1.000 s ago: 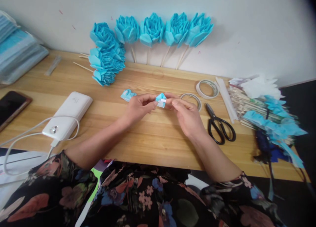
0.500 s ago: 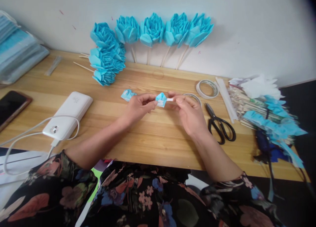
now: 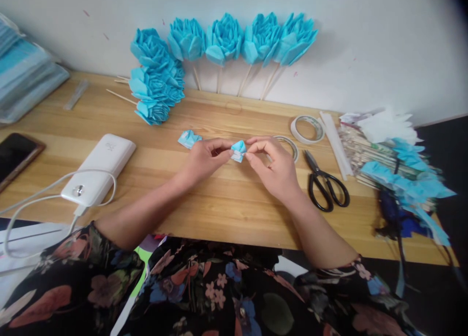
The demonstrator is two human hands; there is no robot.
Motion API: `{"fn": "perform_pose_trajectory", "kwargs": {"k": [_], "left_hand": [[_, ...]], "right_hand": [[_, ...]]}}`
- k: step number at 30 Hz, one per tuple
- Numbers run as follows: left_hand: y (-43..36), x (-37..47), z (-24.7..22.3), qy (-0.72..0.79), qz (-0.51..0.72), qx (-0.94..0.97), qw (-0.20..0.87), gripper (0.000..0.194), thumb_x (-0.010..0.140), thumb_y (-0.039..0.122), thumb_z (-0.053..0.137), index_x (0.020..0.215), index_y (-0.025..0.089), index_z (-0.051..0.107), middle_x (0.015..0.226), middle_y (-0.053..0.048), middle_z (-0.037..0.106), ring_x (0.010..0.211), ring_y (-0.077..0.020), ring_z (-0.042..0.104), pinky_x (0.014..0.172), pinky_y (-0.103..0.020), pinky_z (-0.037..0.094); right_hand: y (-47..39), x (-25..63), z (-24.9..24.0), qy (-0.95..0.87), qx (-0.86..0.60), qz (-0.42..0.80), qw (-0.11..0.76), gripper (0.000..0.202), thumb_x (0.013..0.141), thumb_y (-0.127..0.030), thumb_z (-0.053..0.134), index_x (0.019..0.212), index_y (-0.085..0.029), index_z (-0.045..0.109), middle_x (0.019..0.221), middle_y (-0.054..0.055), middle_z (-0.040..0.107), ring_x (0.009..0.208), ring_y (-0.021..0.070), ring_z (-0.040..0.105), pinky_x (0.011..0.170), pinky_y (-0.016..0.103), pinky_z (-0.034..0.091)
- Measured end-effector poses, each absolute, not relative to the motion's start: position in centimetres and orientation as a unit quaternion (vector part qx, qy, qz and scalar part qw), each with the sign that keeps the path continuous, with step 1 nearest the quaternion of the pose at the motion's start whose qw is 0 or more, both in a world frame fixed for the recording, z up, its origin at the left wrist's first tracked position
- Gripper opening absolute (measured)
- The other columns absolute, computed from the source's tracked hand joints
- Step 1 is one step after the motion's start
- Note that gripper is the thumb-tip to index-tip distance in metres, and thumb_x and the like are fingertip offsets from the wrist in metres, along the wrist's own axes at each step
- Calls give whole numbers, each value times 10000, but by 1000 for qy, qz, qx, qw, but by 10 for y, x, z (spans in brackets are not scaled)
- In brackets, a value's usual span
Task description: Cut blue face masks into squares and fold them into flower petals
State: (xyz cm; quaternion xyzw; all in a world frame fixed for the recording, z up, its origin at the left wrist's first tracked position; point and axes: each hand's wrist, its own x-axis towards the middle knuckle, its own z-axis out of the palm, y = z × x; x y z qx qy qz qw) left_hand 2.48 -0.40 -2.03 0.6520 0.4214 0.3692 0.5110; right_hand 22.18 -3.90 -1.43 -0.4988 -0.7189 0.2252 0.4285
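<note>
A small folded piece of light blue petal material [image 3: 239, 149], with a pale strip across its lower part, is held just above the wooden table. My left hand [image 3: 208, 155] pinches its left side between thumb and fingers. At its right edge, the thumb and forefinger of my right hand [image 3: 274, 166] are closed on the piece; the exact contact is partly hidden by the fingertips. Another folded blue piece [image 3: 189, 138] lies on the table just behind my left hand. Behind my right hand sits a roll of tape [image 3: 291, 146], partly covered by the fingers.
Black scissors [image 3: 325, 182] and a second tape roll [image 3: 307, 129] lie at right, near white strips [image 3: 335, 146] and a pile of sticks and blue scraps [image 3: 405, 180]. Blue paper flowers [image 3: 224, 38] lean on the wall. A power bank [image 3: 98, 170] and phone [image 3: 18, 155] are left.
My right hand has moved left to the edge of the blue piece. The white strip that stuck out between the piece and my right fingers no longer shows there. My left hand keeps its pinch.
</note>
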Motion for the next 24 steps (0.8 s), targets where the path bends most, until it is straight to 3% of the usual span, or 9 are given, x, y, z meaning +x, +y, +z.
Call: {"fn": "perform_pose_trajectory", "kwargs": {"k": [4, 10, 24], "left_hand": [[-5, 26, -22, 428, 368, 675, 474, 180, 838, 274, 625, 878, 161, 759, 866, -53, 768, 763, -145, 641, 686, -257, 469], [-6, 26, -24, 425, 375, 694, 443, 165, 838, 248, 618, 871, 163, 756, 836, -49, 755, 720, -128, 621, 658, -246, 459], [-6, 27, -22, 429, 368, 702, 434, 140, 829, 238, 625, 831, 179, 752, 781, -27, 732, 668, -112, 578, 617, -233, 419]], "right_hand": [[-39, 221, -15, -730, -500, 193, 425, 87, 885, -193, 641, 848, -269, 624, 1028, 20, 761, 1001, 226, 697, 929, 438, 514], [-39, 221, -14, -742, -494, 174, 419, 105, 871, -172, 636, 837, -270, 617, 948, 12, 764, 926, 219, 704, 876, 410, 518], [-40, 221, -18, -738, -505, 172, 413, 134, 836, -146, 648, 825, -277, 628, 978, 2, 773, 931, 218, 713, 865, 408, 528]]}}
